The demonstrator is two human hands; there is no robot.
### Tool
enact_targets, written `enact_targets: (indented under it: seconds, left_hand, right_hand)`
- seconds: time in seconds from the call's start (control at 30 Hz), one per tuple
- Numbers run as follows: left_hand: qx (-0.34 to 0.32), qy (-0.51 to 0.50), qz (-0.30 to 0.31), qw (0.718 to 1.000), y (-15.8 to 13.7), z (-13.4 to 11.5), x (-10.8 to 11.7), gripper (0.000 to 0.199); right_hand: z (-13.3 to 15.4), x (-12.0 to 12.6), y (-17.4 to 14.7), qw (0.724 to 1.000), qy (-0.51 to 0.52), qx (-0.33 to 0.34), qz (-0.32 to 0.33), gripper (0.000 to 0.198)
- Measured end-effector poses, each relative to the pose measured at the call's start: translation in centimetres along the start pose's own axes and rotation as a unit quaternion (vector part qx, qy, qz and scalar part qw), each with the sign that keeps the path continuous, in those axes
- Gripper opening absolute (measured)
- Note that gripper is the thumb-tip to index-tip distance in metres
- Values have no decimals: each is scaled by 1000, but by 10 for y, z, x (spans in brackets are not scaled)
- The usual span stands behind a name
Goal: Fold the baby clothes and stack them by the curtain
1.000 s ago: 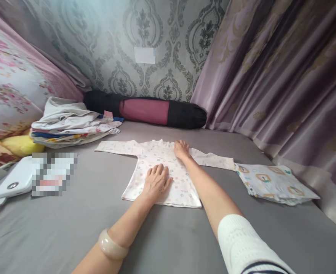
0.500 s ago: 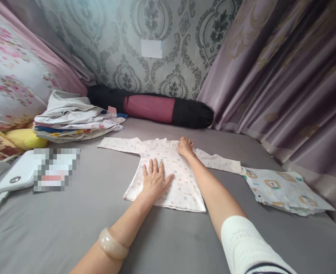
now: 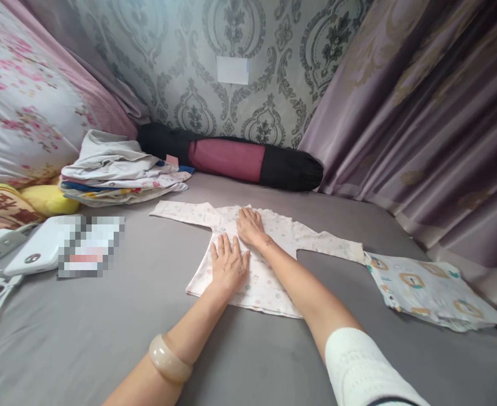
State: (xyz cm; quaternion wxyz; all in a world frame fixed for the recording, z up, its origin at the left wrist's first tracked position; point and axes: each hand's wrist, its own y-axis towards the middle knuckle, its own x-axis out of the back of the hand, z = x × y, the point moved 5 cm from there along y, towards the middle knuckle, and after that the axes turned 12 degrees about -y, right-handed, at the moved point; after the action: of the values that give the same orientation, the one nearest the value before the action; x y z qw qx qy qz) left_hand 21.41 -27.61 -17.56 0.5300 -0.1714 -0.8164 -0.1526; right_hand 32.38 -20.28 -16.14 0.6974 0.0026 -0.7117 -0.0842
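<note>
Head: hands (image 3: 228,266) on shirt (image 3: 266,285) (yellow plush (image 3: 3,210) lettered).

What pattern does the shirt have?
The shirt is pale pinkish-white with small, scattered pastel motifs; it shows best in the head view.

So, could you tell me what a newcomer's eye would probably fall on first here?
Probably the small, pale printed shirt, spread mid-picture on the grey sheet with its sleeves out, the left hand resting on its lower front and the right hand near the collar. Next might come the long black-and-maroon roll at the foot of the patterned wall, and the purple curtain filling the upper right.
</note>
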Motion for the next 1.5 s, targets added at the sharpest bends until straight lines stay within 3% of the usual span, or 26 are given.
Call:
enact_targets:
  seconds: [0.17, 0.53, 0.7, 0.93, 1.03, 1.17, 1.33, 1.5]
  left_hand:
    - [-1, 6, -2, 1000, -1, -1, 1, 64]
    - [-6, 26, 4, 1000, -4, -3, 8, 60]
    - [-5, 26, 14, 1000, -5, -5, 9, 61]
    - [-30, 38, -7, 999, -6, -3, 5, 61]
    - [-86, 30, -8, 996, -7, -7, 0, 59]
    - [-211, -5, 17, 977, -17, -25, -7, 54]
    - [-371, -64, 112, 920, -44, -57, -9, 54]
    - [-446, -105, 164, 874, -62, -73, -1, 43]
  right_hand:
    - [-3, -13, 5, 998, 20, -34, 51, 63]
    - [-10, -6, -1, 995, 75, -21, 68, 60]
    - [-32, 5, -36, 992, 86, -61, 71, 62]
    - [-85, 18, -92, 980, 31, -177, 86, 62]
    - [-100, 16, -108, 976, 23, -194, 100, 63]
    - [-104, 10, -122, 975, 19, -192, 106, 62]
    - [-104, 4, -125, 977, 17, -188, 98, 61]
    - [-107, 2, -124, 977, 22, -187, 96, 61]
